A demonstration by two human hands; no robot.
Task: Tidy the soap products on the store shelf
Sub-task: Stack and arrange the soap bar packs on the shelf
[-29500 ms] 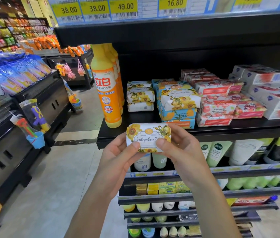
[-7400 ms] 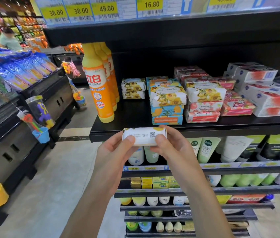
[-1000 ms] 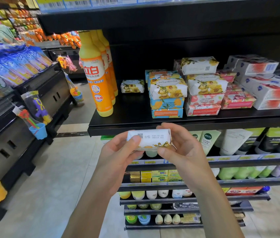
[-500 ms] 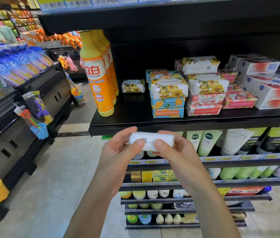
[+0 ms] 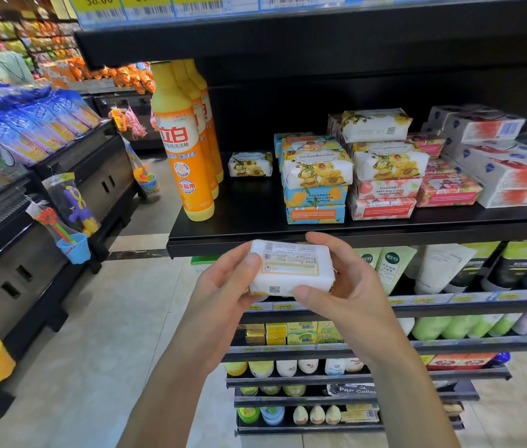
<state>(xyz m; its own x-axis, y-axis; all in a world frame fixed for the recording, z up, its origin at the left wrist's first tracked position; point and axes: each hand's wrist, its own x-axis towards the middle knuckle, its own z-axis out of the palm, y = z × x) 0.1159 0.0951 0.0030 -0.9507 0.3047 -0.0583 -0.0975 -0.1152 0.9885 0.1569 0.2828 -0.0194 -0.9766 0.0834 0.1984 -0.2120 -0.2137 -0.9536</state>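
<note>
Currently the soap bar (image 5: 291,268) is pinched at its short ends between the left grip (image 5: 223,295) and right grip (image 5: 349,286), back label up, long axis left to right, just below the shelf (image 5: 249,208) lip; the matching yellow stack (image 5: 388,163) lies up and rightward, nearer the right grip.

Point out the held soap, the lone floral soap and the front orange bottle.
held soap (image 5: 291,270): head view, label face.
lone floral soap (image 5: 250,164): head view, front side.
front orange bottle (image 5: 178,150): head view, label.
</note>
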